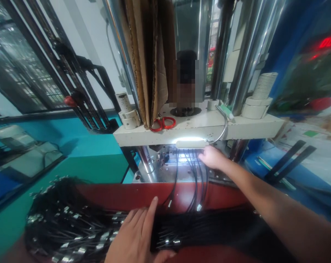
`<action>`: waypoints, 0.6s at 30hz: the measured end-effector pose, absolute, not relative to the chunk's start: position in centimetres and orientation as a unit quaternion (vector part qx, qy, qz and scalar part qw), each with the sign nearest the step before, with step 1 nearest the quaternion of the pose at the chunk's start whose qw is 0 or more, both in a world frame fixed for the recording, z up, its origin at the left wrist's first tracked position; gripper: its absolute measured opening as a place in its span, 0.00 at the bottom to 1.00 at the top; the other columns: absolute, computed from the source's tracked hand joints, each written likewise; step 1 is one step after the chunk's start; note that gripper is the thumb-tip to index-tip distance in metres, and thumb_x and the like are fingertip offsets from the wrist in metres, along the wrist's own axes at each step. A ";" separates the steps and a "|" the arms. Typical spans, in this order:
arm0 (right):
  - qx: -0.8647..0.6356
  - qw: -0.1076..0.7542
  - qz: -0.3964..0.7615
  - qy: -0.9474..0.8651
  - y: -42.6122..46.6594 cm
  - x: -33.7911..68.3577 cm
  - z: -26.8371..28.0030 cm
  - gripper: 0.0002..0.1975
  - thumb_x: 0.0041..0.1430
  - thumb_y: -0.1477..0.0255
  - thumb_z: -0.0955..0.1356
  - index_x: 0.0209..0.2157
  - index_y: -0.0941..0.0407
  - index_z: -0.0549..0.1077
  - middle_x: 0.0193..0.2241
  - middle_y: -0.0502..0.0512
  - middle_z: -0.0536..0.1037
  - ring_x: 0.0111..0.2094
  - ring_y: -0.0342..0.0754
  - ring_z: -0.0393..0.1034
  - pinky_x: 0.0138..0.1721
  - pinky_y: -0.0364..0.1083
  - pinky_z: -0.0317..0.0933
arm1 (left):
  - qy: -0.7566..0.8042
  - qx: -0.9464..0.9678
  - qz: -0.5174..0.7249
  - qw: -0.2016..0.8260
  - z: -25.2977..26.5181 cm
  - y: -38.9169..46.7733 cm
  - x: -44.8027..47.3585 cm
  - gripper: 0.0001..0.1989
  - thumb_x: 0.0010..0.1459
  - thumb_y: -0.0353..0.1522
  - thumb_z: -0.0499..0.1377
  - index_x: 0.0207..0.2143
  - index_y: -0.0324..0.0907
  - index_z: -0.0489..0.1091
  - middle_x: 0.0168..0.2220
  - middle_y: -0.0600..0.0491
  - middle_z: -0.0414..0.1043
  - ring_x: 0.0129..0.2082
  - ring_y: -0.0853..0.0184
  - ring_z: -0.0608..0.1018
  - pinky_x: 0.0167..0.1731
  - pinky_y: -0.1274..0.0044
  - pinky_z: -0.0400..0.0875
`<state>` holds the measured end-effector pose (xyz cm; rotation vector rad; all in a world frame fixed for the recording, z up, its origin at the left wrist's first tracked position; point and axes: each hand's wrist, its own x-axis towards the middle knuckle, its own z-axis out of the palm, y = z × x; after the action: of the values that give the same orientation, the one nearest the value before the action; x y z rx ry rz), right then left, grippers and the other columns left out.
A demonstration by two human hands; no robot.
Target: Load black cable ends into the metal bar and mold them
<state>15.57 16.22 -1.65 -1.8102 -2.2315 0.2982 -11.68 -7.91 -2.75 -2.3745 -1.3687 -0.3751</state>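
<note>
A thick bundle of black cables with shiny metal ends (pixel 209 226) lies across the red surface. My left hand (pixel 138 230) lies on this bundle with its fingers stretched out and its thumb apart. At the press, my right hand (pixel 212 157) reaches just below the small lit lamp (pixel 191 144), its fingers curled in. Whatever those fingers hold is hidden. Beside them, several black cables (pixel 193 171) run out of the metal mould (pixel 168 159) and hang over the red ledge (pixel 149 193).
The press's white plate (pixel 143 135) stands above the mould, between steel columns. Red-handled scissors (pixel 163 124) and upright cardboard (pixel 146 65) sit on that plate. More cables (pixel 58 219) heap up on the left. Two dark bars (pixel 294 160) stick up at the right.
</note>
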 end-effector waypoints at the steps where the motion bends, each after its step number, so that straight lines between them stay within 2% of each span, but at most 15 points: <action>1: -0.622 0.116 0.095 -0.769 16.2 15.5 -1.6 0.14 0.64 0.64 0.66 0.46 0.57 0.73 0.43 0.57 0.76 0.41 0.49 0.72 0.44 0.53 0.66 | -0.482 -0.845 -0.135 0.187 -2.8 -7.6 -11.6 0.59 0.49 0.56 0.59 0.67 0.28 0.35 0.42 0.38 0.74 0.38 0.56 0.77 0.42 0.68 0.72; 7: -0.617 0.071 0.049 -0.782 15.4 14.8 -0.6 0.13 0.62 0.67 0.65 0.44 0.58 0.74 0.42 0.60 0.78 0.44 0.54 0.73 0.48 0.56 0.63 | -0.466 -0.857 -0.144 0.167 -3.2 -5.4 -11.2 0.53 0.52 0.53 0.58 0.65 0.27 0.42 0.40 0.39 0.74 0.36 0.56 0.77 0.40 0.66 0.71; 11: -0.619 0.061 0.039 -0.782 15.2 14.5 0.2 0.15 0.56 0.71 0.65 0.42 0.60 0.77 0.40 0.68 0.79 0.42 0.62 0.74 0.43 0.55 0.64 | -0.478 -0.851 -0.152 0.153 -3.6 -4.7 -11.2 0.49 0.52 0.54 0.58 0.63 0.29 0.48 0.39 0.41 0.74 0.36 0.56 0.77 0.40 0.65 0.70; 14: -0.625 0.069 0.042 -0.777 15.2 14.8 0.6 0.18 0.56 0.68 0.63 0.45 0.58 0.77 0.44 0.68 0.78 0.44 0.63 0.73 0.42 0.54 0.64 | -0.497 -0.847 -0.139 0.127 -3.6 -4.7 -11.1 0.47 0.51 0.54 0.59 0.63 0.31 0.51 0.41 0.41 0.74 0.39 0.54 0.77 0.43 0.63 0.69; 18: -0.623 0.098 0.031 -0.776 14.9 15.1 0.6 0.23 0.60 0.61 0.61 0.50 0.56 0.75 0.49 0.66 0.75 0.51 0.62 0.68 0.47 0.54 0.62 | -0.509 -0.849 -0.119 0.076 -2.8 -4.9 -10.8 0.48 0.51 0.54 0.59 0.65 0.36 0.48 0.46 0.40 0.73 0.44 0.51 0.76 0.46 0.59 0.69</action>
<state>15.11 14.94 0.60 -1.8425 -2.2959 0.0927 -10.80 -4.92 -2.81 -2.5461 -1.5263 -0.3580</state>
